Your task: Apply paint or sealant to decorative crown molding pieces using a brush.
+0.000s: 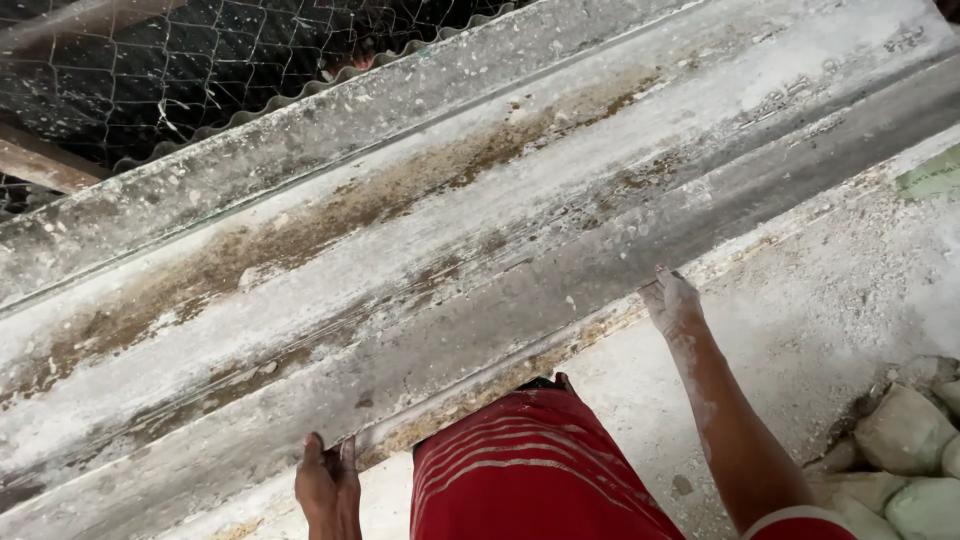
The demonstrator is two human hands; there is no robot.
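1. Clearly, we grip the long, grey, dust-caked corrugated roofing sheet (450, 260) along its near edge.
2. Our left hand (328, 485) clamps that edge low down; our right hand (672, 300) presses on it higher up, fingers closed over it.
3. Its long axis runs diagonally, lower left to upper right, ahead of both hands.
4. White rubble chunks (905, 440) lie to our right.

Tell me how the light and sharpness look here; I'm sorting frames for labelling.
Head view: soft, even daylight, no glare or hard shadows; the corrugated sheet and both hands, left hand and right hand, look sharp; the wire mesh behind is dim; the sheet's ridges slant across the frame.
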